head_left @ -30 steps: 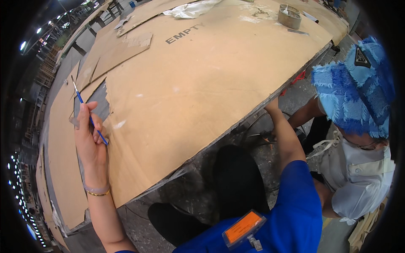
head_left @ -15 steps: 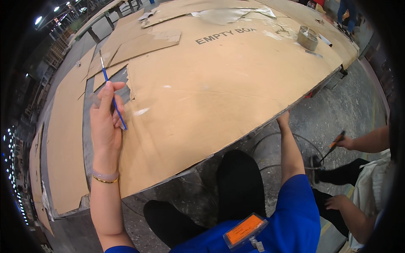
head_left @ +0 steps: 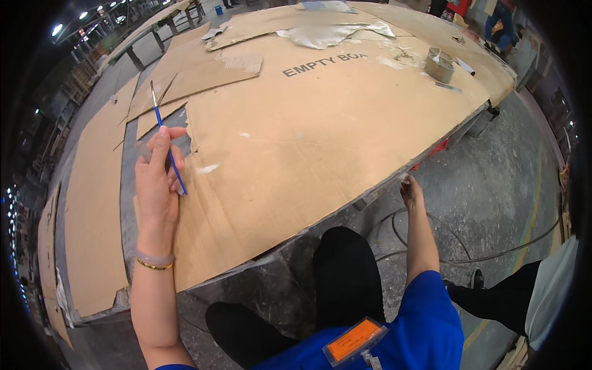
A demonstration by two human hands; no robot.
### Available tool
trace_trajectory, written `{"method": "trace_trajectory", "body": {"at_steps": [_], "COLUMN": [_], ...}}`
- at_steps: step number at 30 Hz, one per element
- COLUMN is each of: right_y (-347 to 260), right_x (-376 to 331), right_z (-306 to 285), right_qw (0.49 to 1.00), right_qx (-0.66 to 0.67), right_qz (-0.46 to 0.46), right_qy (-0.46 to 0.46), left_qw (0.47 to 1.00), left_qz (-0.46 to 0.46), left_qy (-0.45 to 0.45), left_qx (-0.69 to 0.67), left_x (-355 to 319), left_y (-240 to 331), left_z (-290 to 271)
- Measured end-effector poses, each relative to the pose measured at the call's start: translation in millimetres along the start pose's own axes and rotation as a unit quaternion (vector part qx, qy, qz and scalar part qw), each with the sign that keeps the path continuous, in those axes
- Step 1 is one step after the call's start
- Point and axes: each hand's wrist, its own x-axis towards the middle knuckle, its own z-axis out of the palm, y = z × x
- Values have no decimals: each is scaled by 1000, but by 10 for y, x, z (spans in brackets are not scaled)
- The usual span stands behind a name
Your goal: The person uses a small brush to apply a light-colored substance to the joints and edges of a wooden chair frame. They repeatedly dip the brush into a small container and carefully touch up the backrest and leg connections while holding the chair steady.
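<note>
My left hand [head_left: 157,185] is closed round a slim paintbrush [head_left: 158,112] with a blue handle, its bristles pointing up and away from me. The hand is above the left part of a large cardboard sheet [head_left: 296,166] covering the table. Beside the table's right front edge, my right hand [head_left: 414,194] hangs low with its fingers curled. A small pale bit shows at its fingertips, too small to name. Past it at the far right of the cardboard stand a round brown container [head_left: 439,66] and a flat metal strip [head_left: 448,87].
Torn cardboard pieces [head_left: 216,77] and a crumpled silvery sheet [head_left: 333,35] lie on the table's far part. A dark cable [head_left: 493,258] loops over the floor at right. Another person's black-trousered leg [head_left: 493,299] is close on my right; more people stand at the far right.
My right hand has come out from under the table edge and now shows whole. The co-worker's hands and orange-handled tool have left the view. My left hand keeps the paintbrush.
</note>
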Motion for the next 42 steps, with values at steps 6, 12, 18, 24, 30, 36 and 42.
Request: {"method": "trace_trajectory", "body": {"at_steps": [6,12,18,24,30,36,42], "right_y": [-210,-901,-1235,-1230,-1188,-1343,-1712], "right_x": [-1298,-3289,-4437,-4959,-5128,-5130,-5276], "right_z": [28,748,2131,2822,2937,3047,3370], "right_qw": [960,845,757,496,420,284,13], "right_qx": [245,308,226,325,399,433,530], "right_qz": [31,-100,-475,-747,-764,-794,-766], "right_qy": [-135,-424,-388,-301,-286,-317,-365], "left_qw": [1000,1000,998,998,999,998,998], "left_qz": [0,1,0,28,22,48,55], "left_qy": [8,8,51,42,17,17,27], "left_qx": [-6,-16,30,-22,-26,-20,-15], "left_x": [4,34,33,54,98,104,86], "left_y": [-6,-12,-38,-52,-76,-48,-28], "left_z": [9,14,-25,-126,-126,-106,-123]}}
